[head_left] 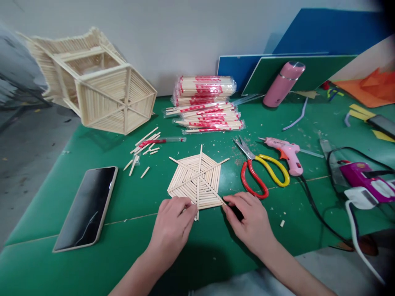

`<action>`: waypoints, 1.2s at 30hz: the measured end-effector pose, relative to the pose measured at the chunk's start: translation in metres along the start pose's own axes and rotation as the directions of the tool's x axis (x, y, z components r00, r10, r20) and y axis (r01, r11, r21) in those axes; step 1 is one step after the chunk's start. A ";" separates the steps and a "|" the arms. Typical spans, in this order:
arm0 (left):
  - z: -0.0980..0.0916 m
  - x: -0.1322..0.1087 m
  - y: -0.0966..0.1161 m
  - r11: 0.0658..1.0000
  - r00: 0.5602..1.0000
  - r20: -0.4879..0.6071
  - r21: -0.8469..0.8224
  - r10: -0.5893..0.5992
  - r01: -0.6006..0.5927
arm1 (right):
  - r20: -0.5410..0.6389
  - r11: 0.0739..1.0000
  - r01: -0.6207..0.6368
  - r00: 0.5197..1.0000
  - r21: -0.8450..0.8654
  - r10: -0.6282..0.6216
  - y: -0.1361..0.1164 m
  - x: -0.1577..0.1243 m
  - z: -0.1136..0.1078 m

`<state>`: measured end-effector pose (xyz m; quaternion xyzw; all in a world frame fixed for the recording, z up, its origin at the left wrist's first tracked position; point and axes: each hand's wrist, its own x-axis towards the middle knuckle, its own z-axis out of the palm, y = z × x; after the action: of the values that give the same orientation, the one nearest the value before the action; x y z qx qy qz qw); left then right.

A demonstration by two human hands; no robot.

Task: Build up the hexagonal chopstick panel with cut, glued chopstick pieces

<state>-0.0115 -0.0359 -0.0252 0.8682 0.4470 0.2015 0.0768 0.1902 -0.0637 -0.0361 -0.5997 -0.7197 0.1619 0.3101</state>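
A hexagonal panel of thin wooden sticks (197,179) lies flat on the green table, with crossing spokes poking out past its corners. At its near left edge, my left hand (175,218) is closed, fingertips on the panel beside the bottom spoke. The thumb and forefinger of my right hand (247,216) pinch the spoke end at the lower right corner. Open scissors (253,158) with red and yellow handles lie right of the panel. Cut stick pieces (148,144) are scattered to its upper left.
A stick-built structure (123,100) stands back left, near a phone (88,207). Wrapped chopsticks (206,102) and a pink bottle (282,85) are behind. Rightward are a pink glue gun (285,152), its cable and a purple device (367,181).
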 end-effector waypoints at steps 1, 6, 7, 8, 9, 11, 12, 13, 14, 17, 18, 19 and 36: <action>-0.003 0.000 0.000 1.000 1.000 -0.018 0.007 0.022 -0.022 | -0.029 1.000 0.004 1.000 0.018 -0.003 0.000 -0.001 -0.002; -0.025 0.001 0.002 0.993 0.976 -0.199 -0.049 0.092 -0.103 | -0.225 0.997 -0.059 0.973 -0.043 0.048 0.016 0.006 -0.021; -0.030 0.002 0.002 0.991 0.969 -0.227 -0.071 0.099 -0.117 | -0.246 0.993 -0.092 0.967 -0.078 0.071 0.024 0.011 -0.027; -0.034 0.002 0.002 0.987 0.964 -0.248 -0.098 0.098 -0.126 | -0.260 0.986 -0.127 0.961 -0.109 0.095 0.032 0.015 -0.032; -0.038 0.003 0.003 0.983 0.961 -0.261 -0.131 0.090 -0.128 | -0.276 0.976 -0.164 0.954 -0.141 0.120 0.042 0.020 -0.038; -0.044 0.003 0.005 0.970 0.960 -0.274 -0.217 0.051 -0.114 | -0.295 0.950 -0.235 0.941 -0.205 0.169 0.060 0.027 -0.045; -0.046 0.003 0.006 0.959 0.961 -0.275 -0.267 0.019 -0.096 | -0.291 0.937 -0.260 0.938 -0.233 0.188 0.068 0.031 -0.048; -0.047 0.002 0.009 0.946 0.963 -0.269 -0.319 -0.022 -0.067 | -0.282 0.926 -0.277 0.938 -0.257 0.202 0.074 0.033 -0.050; -0.047 0.002 0.011 0.930 0.964 -0.256 -0.367 -0.068 -0.032 | -0.274 0.917 -0.289 0.938 -0.276 0.214 0.079 0.035 -0.050; -0.045 0.001 0.021 0.870 0.955 -0.212 -0.485 -0.208 0.082 | -0.250 0.897 -0.307 0.940 -0.318 0.233 0.087 0.040 -0.050; -0.044 0.002 0.024 0.850 0.948 -0.203 -0.514 -0.246 0.110 | -0.246 0.891 -0.311 0.940 -0.330 0.237 0.087 0.042 -0.049; -0.043 0.003 0.027 0.830 0.938 -0.201 -0.542 -0.281 0.133 | -0.244 0.885 -0.315 0.940 -0.343 0.240 0.088 0.045 -0.049; -0.036 0.031 0.022 0.323 0.728 0.030 -0.883 -0.685 0.341 | 0.129 0.800 -0.444 0.893 0.403 0.431 0.045 0.021 -0.079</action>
<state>0.0057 -0.0257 0.0233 0.4718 0.5514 0.5057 0.4665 0.2729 -0.0442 0.0017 -0.6653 -0.5142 0.3899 0.3754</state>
